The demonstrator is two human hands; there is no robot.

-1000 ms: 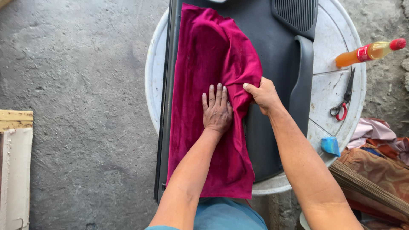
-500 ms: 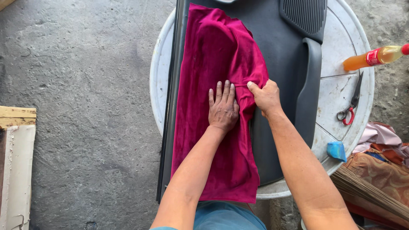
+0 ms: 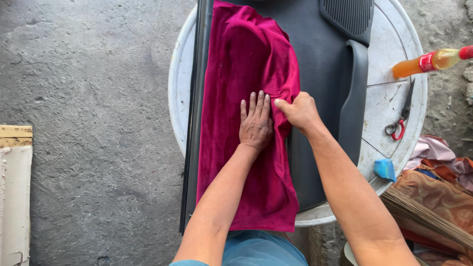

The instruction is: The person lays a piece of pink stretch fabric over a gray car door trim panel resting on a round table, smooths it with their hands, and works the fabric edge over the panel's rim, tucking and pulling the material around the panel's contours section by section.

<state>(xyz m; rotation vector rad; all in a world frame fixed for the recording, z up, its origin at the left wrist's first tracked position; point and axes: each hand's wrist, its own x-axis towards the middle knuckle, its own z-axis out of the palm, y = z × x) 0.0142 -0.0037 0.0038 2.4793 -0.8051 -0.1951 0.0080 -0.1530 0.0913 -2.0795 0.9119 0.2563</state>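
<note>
A magenta velvet cloth (image 3: 241,64) lies lengthwise over a dark grey car door panel (image 3: 320,54), which rests on a round white table (image 3: 389,106). My left hand (image 3: 255,123) presses flat on the cloth with its fingers together and pointing away from me. Right beside it, my right hand (image 3: 298,111) pinches the cloth's right edge where the fabric bunches into folds. The panel's armrest handle (image 3: 355,98) runs along its right side, uncovered.
On the table's right part lie red-handled scissors (image 3: 401,113), a bottle of orange liquid with a red cap (image 3: 431,60) and a small blue object (image 3: 384,169). Piled fabrics and a broom (image 3: 433,207) sit at the lower right. A board (image 3: 15,192) stands at the left on concrete floor.
My right hand has crept slightly up the cloth's right edge and gathered more fabric. The left hand stays flat on the cloth. The view has shifted a little.
</note>
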